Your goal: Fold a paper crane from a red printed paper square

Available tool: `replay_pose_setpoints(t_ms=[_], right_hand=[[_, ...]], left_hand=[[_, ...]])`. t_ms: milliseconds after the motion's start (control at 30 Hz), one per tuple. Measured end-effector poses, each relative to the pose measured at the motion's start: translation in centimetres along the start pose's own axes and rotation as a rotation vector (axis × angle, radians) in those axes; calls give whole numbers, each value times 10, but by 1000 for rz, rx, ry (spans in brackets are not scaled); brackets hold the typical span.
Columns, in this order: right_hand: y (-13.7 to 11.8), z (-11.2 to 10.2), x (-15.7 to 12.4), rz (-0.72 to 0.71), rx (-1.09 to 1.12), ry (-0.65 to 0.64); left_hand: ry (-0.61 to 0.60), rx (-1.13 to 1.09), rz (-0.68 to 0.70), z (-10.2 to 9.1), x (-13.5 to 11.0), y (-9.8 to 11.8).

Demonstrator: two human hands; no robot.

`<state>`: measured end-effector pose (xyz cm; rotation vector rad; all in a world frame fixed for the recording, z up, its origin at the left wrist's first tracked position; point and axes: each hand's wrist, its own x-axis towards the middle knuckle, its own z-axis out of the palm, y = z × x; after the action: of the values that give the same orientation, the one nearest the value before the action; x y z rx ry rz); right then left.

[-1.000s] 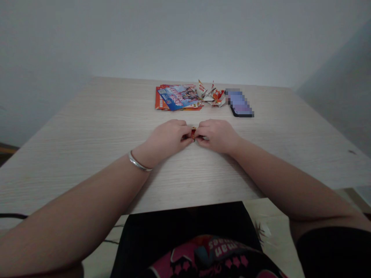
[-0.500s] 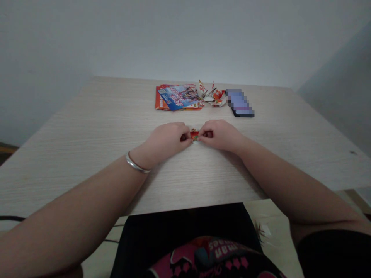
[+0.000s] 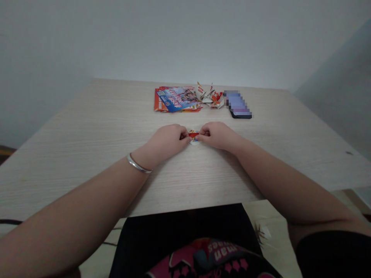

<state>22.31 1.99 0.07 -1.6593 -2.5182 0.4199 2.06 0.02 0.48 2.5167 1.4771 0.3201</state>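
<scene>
Both hands are closed in a pinch on one small folded paper piece (image 3: 193,136). The left hand (image 3: 168,141) holds its left end and the right hand (image 3: 217,135) holds its right end. The piece sits low on the tabletop (image 3: 87,127), in the middle. It looks like a fold is being pressed. A new fold would need a tight, careful pinch. Far back lie paper sheets (image 3: 176,99), folded paper shapes (image 3: 210,96) and a phone (image 3: 238,105).

Plain room, likely a home: pale wood-grain table (image 3: 87,127) stood against a bare white wall (image 3: 185,38), with a corner at right. Printed leaflets (image 3: 176,99), folded paper figures (image 3: 210,96) and a phone (image 3: 238,107) lay at its far edge
</scene>
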Motion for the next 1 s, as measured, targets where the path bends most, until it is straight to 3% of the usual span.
replay_pose_setpoints(t_ms=[367, 1000], right_hand=[[-4, -1, 1, 14, -60, -52], [-3, 0, 1, -4, -98, -40]], left_hand=[[-104, -7, -123, -6, 1, 10], [-79, 227, -72, -3, 1, 15]])
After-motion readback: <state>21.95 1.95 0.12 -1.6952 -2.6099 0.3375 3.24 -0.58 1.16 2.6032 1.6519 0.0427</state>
